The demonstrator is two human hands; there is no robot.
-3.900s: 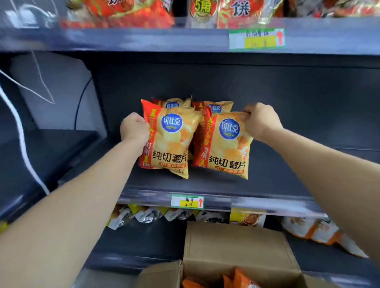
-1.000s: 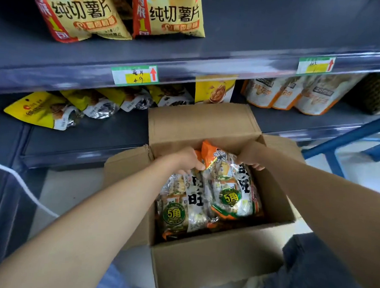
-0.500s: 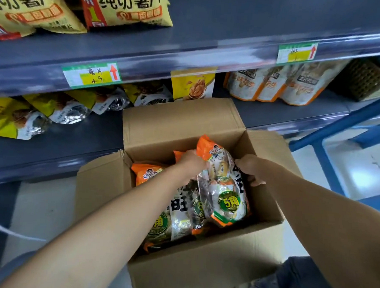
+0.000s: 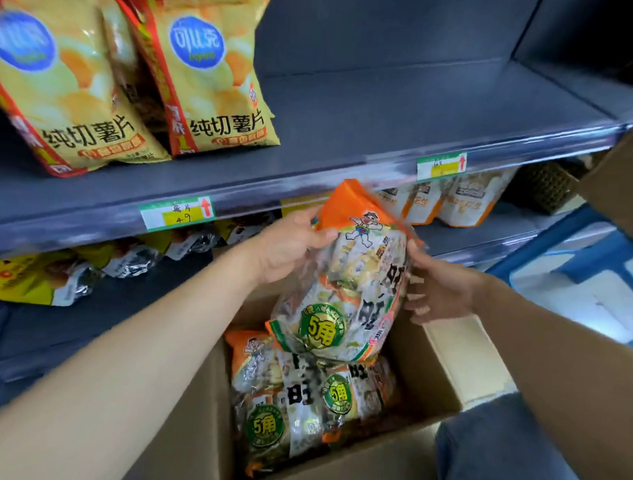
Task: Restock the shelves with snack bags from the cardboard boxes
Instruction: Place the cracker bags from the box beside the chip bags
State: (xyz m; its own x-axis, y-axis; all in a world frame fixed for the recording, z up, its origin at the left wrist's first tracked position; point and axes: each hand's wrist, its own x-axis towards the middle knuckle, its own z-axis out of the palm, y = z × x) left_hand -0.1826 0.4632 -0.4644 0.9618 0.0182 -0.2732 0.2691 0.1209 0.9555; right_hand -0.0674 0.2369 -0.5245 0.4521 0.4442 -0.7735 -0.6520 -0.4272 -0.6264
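Nearest to us, the cardboard box [image 4: 444,356] sat open on the floor below our arms, with more snack bags [image 4: 299,396] lying flat inside it, their green round labels facing up. A dark trouser leg [image 4: 498,451] showed at the box's right corner.

Just above the box we held one snack bag [image 4: 345,300] in the air, upright and tilted a little to the right, its orange top uppermost and its lower edge close over the bags still in the box. Our left hand [image 4: 289,249] had its grip closed on the bag's upper left edge, thumb pressed on the front. Our right hand [image 4: 440,290] touched the bag's right side with its fingers spread; we could not tell whether it truly gripped.

Behind the held bag ran the grey shelf edge with a price tag [image 4: 177,216]. Under it, on the lower shelf, lay yellow packets [image 4: 30,280] at the left and pale pouches [image 4: 471,204] standing at the right. On the shelf [image 4: 387,115] above, two yellow chip bags [image 4: 206,76] stood at the left, while the rest of that shelf was bare grey board.
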